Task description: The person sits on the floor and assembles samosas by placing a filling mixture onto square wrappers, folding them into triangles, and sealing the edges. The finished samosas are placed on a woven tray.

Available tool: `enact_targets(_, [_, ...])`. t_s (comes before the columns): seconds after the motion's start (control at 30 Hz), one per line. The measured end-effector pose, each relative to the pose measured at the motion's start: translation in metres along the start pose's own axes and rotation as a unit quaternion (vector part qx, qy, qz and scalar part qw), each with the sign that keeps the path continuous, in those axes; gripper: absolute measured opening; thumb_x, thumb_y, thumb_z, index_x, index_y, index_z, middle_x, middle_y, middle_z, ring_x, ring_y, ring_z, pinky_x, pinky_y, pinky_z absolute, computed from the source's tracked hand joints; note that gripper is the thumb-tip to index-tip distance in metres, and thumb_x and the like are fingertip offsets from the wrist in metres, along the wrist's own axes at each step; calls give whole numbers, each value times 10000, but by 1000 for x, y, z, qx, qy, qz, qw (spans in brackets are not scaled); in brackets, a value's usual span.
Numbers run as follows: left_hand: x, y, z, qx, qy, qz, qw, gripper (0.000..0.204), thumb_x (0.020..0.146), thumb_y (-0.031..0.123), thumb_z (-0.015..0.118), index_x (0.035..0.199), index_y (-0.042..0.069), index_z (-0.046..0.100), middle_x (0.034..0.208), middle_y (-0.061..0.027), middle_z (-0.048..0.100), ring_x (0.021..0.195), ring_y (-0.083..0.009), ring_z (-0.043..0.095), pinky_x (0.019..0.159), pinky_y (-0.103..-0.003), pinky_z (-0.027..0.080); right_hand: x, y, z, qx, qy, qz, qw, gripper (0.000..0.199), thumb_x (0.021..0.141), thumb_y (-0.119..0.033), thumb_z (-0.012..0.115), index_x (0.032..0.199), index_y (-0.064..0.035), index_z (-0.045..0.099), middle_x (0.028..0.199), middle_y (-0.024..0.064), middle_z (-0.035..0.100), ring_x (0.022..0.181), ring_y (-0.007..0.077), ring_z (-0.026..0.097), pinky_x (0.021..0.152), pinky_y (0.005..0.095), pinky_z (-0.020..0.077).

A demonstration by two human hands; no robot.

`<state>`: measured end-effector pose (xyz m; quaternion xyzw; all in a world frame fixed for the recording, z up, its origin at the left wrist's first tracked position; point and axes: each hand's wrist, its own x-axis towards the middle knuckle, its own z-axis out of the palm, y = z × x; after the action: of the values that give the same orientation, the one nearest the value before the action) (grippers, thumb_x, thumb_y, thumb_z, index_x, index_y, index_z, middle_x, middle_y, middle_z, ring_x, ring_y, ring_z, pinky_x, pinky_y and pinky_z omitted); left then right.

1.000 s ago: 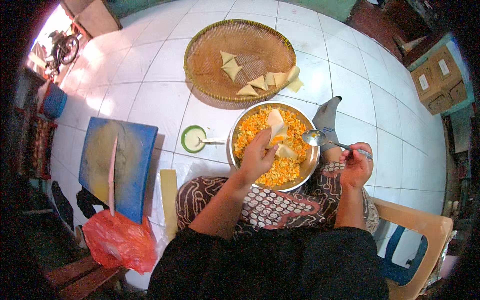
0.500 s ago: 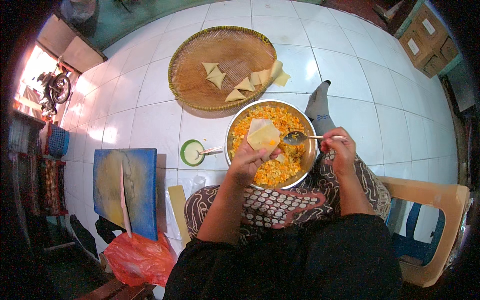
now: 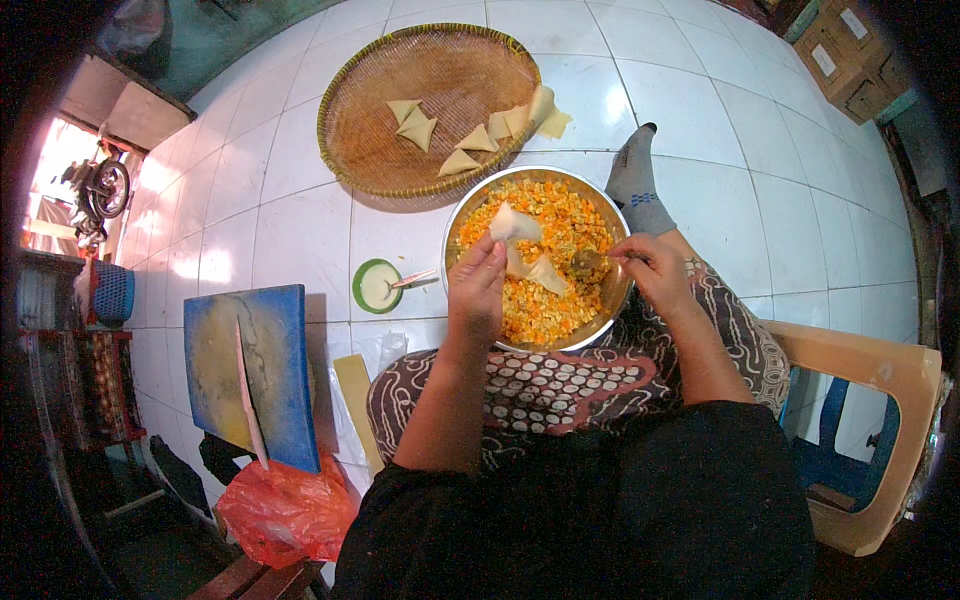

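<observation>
Since a second ago the right hand [image 3: 655, 272] has brought its spoon [image 3: 590, 262] in from beside the bowl's rim to the pastry, and the left hand [image 3: 477, 292] has drawn that pastry back toward the bowl's near-left side. White tiled floor [image 3: 300, 215] fills most of the view, with a beige plastic chair [image 3: 870, 400] at the person's right and a blue cutting board [image 3: 245, 370], a long knife [image 3: 250, 395] lying on it, at the left. A round woven tray [image 3: 370, 110] lies on the far side and carries several folded pastry triangles [image 3: 440, 130]. Just nearer, touching the patterned cloth over the person's lap, sits the metal bowl [image 3: 610, 300] of orange and yellow chopped filling [image 3: 545, 300]. A red plastic bag [image 3: 285, 510] lies near the board's lower corner. A small green cup [image 3: 377, 285] of white paste stands just left of the bowl. Over the filling, the left hand's fingers are closed on a pale pastry sheet [image 3: 520, 245] folded into a cone, pinching its lower edge. The right hand's fingers are closed around the spoon handle, its tip at the cone's mouth.
</observation>
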<state>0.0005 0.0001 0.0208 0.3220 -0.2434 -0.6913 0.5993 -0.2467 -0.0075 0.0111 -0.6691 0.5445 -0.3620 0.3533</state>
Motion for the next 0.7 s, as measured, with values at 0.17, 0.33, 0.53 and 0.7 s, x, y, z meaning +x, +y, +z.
enact_targets(0.17, [2,2,-6,-103,-31,2,994,377,899,58,386,1262,-39,347,1244,-170,447,1167,-272,438,1003,-391,344,-8,-56,-3,-7,112,-82,990,75,761,-48,573,823,-8,586,731,75,593,694,163,569,652,268,447])
enact_targets(0.33, [6,-1,-2,-120,-60,4,991,426,879,20,400,1293,-8,304,1263,-167,425,1191,-268,413,1018,-419,324,-27,-40,26,182,45,-18,982,69,748,-13,594,812,5,575,739,63,578,686,126,551,626,247,440])
enact_targets(0.53, [4,2,-6,11,27,50,998,410,843,-55,431,1245,-19,364,1202,-145,482,1114,-240,490,950,-375,410,-10,-2,25,287,78,50,954,49,785,-39,545,813,1,551,733,45,559,651,117,532,592,232,421])
enact_targets(0.7, [2,2,-17,114,28,108,987,254,861,-20,480,1114,-11,507,1080,-103,568,1017,-159,534,897,-284,411,6,10,10,-233,122,-64,963,115,707,-88,610,810,-36,613,796,70,559,762,215,531,687,327,425])
